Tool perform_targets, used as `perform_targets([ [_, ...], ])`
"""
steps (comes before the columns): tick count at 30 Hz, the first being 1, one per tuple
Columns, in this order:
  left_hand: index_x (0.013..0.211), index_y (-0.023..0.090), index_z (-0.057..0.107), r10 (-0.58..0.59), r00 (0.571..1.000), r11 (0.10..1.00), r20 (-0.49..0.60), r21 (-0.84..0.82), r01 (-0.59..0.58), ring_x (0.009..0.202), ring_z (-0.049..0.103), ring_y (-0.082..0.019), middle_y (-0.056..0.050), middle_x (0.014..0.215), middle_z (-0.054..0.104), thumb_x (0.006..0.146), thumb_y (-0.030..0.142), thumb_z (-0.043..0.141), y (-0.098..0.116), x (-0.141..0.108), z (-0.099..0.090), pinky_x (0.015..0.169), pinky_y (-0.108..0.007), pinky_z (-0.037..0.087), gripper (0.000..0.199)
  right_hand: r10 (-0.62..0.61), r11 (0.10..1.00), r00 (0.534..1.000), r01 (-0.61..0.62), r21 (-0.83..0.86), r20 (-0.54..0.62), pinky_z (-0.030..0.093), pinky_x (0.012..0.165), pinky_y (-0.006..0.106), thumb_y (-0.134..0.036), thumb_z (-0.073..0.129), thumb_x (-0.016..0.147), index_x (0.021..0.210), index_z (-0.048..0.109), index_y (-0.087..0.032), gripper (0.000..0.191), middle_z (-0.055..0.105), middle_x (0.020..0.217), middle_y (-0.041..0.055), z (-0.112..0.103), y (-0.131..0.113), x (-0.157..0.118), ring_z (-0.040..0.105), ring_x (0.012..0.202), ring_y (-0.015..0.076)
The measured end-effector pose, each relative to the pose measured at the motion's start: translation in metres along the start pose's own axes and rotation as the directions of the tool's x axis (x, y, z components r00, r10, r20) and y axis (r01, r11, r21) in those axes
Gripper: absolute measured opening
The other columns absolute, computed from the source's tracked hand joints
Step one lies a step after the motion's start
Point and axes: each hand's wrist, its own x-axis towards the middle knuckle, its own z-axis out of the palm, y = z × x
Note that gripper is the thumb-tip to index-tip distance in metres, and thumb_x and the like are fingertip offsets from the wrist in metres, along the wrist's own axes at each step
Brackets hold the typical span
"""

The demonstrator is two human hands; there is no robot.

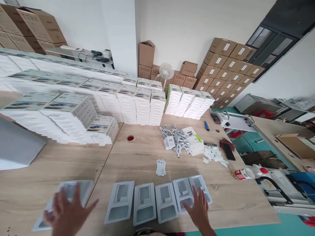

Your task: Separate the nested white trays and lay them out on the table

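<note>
box labels blurred, no text readable

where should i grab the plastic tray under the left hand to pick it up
Probably by the tray's far right corner, coming in from the right. It lies flat on the table, the left hand covers its middle, and only that thin rim shows clear.

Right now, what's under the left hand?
The left hand lies flat on a stack of clear plastic trays, set apart from the row of five trays. Whatever lies beneath the stack is hidden.

Packing room: stacked white product boxes [128, 105], brown cartons [226, 65], wooden worktable [137, 157].
</note>
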Motion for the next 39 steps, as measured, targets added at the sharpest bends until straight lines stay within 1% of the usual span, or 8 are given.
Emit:
perform_targets([
  [3,0.152,0.023,0.035,0.325,0.937,0.926,0.127,0.158,-0.342,0.151,-0.012,-0.033,-0.014,0.166,0.009,0.070,0.063,0.060,0.051,-0.045,0.025,0.115,-0.063,-0.003,0.095,0.027,0.999,0.999,-0.026,-0.026,0.046,0.025,0.111,0.062,-0.050,0.065,0.075,0.151,0.035,-0.017,0.088,0.024,0.160,0.0201,0.010,-0.004,-0.001,0.020,0.148,0.0393],
  [8,0.152,0.029,0.033,0.432,0.827,0.849,0.360,0.146,-0.507,0.152,-0.003,-0.037,-0.013,0.166,0.006,0.072,0.044,0.064,0.107,-0.086,0.055,0.110,-0.071,-0.001,0.087,0.037,0.998,0.998,-0.034,-0.051,0.059,0.019,0.108,0.070,-0.055,0.071,0.068,0.151,0.034,-0.023,0.096,0.019,0.162,0.0191,0.031,-0.022,-0.002,0.012,0.148,0.0427],
  [16,0.155,0.028,0.024,0.481,0.828,0.829,0.287,0.157,-0.536,0.152,0.000,-0.036,-0.013,0.166,0.005,0.085,0.034,0.053,0.152,-0.044,0.067,0.108,-0.074,-0.003,0.076,0.100,0.994,0.993,-0.102,0.026,0.068,0.014,0.108,0.071,-0.061,0.065,0.075,0.152,0.033,-0.021,0.093,0.019,0.162,0.0211,0.022,-0.047,0.048,0.011,0.148,0.0432],
  [25,0.155,0.028,0.025,0.548,0.790,0.814,0.273,0.042,-0.579,0.151,0.004,-0.038,-0.015,0.165,0.009,0.085,0.049,0.056,0.197,0.003,0.057,0.109,-0.073,0.007,0.079,0.127,0.981,0.992,-0.129,0.147,0.023,0.012,0.102,0.077,-0.073,0.057,0.074,0.151,0.035,-0.018,0.097,0.022,0.159,0.0253,0.009,-0.068,0.108,0.012,0.146,0.0463],
  [30,0.156,0.021,0.024,0.513,0.855,0.854,0.078,0.051,-0.517,0.152,0.003,-0.035,-0.015,0.166,0.008,0.086,0.057,0.049,0.152,0.011,0.032,0.114,-0.066,0.002,0.082,0.122,0.984,0.993,-0.121,0.128,0.006,0.012,0.107,0.072,-0.066,0.052,0.081,0.151,0.034,-0.017,0.087,0.020,0.160,0.0235,0.000,-0.064,0.099,0.012,0.148,0.0427],
  [34,0.156,0.015,0.023,0.175,0.972,0.985,-0.159,0.033,-0.172,0.151,0.007,-0.035,-0.021,0.163,0.014,0.088,0.060,0.041,0.062,0.030,-0.014,0.114,-0.067,0.008,0.083,0.014,0.988,0.999,-0.007,0.152,-0.045,0.018,0.112,0.063,-0.053,0.050,0.087,0.148,0.040,-0.018,0.071,0.021,0.162,0.0177,-0.006,-0.063,0.068,0.012,0.150,0.0368],
  [36,0.156,0.014,0.018,0.007,0.988,1.000,-0.155,-0.029,-0.011,0.150,0.006,-0.040,-0.022,0.163,0.008,0.084,0.068,0.043,0.014,0.039,-0.033,0.112,-0.067,0.017,0.093,-0.096,0.964,0.993,0.111,0.242,-0.073,0.024,0.112,0.061,-0.048,0.047,0.089,0.143,0.047,-0.020,0.061,0.024,0.161,0.0142,-0.005,-0.071,0.046,0.015,0.150,0.0356],
  [39,0.156,0.014,0.015,-0.192,0.981,0.977,0.027,-0.093,0.193,0.147,0.013,-0.047,-0.025,0.163,0.004,0.078,0.075,0.048,-0.033,0.042,-0.043,0.108,-0.069,0.024,0.104,-0.296,0.853,0.955,0.263,0.451,0.004,0.029,0.112,0.059,-0.039,0.052,0.085,0.130,0.062,-0.022,0.049,0.038,0.155,0.0132,0.001,-0.100,0.013,0.027,0.146,0.0365],
])
